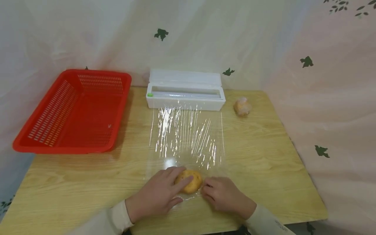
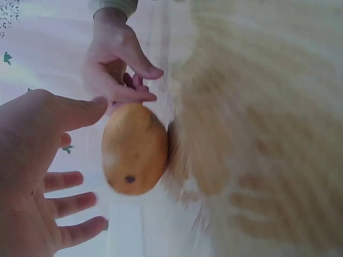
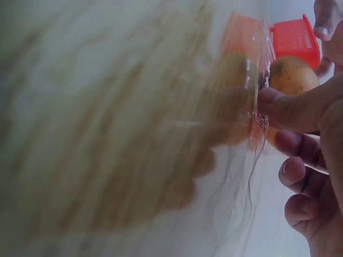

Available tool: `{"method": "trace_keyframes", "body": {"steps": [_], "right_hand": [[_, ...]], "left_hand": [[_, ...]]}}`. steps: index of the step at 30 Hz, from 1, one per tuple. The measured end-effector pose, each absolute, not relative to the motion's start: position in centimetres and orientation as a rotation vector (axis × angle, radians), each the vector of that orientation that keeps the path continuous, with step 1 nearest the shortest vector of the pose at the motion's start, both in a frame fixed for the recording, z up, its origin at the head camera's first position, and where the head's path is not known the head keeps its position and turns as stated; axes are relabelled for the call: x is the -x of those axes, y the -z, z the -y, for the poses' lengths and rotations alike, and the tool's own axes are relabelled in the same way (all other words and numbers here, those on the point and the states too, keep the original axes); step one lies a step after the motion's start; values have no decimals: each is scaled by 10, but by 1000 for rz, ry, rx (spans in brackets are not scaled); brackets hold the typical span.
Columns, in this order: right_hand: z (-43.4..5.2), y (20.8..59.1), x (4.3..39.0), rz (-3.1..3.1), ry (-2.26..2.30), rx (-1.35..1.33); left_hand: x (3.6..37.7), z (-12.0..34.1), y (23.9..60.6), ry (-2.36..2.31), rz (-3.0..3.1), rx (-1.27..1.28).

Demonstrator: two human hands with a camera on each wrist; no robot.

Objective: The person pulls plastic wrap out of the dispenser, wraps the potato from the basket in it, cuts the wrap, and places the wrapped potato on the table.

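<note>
A yellow potato (image 1: 192,181) lies on clear cling film (image 1: 182,137) near its front end. Around the potato's left side rests my left hand (image 1: 160,192), its forefinger behind and thumb across the front. The left wrist view shows the fingers of this hand spread, with the potato (image 2: 135,150) beyond them. Just right of the potato, my right hand (image 1: 223,195) is at the film's edge. Its thumb tip touches the wrinkled film (image 3: 252,160) in the right wrist view, while the left wrist view shows a gap between that thumb and forefinger.
The film runs out of a white dispenser box (image 1: 186,103) with a raised lid and a green slider (image 1: 150,95). A red plastic basket (image 1: 118,114) stands at the left. At the back right of the wooden table (image 1: 264,156) sits a small film-wrapped yellowish lump (image 1: 242,107).
</note>
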State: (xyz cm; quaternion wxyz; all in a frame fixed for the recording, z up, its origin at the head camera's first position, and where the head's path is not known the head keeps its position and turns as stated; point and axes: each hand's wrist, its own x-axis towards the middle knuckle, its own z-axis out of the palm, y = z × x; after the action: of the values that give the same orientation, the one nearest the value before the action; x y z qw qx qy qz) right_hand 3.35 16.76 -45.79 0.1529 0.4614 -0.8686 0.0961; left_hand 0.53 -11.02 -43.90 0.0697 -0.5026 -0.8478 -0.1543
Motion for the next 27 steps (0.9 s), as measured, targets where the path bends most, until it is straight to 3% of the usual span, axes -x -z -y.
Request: {"method": "trace_keyframes", "body": {"steps": [9, 27], "right_hand": [[-163, 458, -35, 2463, 109, -1405], [-173, 445, -28, 2473, -199, -1235]], "left_hand": [[-17, 89, 460, 376, 2420, 1514], [-16, 83, 464, 315, 2376, 1405]]}}
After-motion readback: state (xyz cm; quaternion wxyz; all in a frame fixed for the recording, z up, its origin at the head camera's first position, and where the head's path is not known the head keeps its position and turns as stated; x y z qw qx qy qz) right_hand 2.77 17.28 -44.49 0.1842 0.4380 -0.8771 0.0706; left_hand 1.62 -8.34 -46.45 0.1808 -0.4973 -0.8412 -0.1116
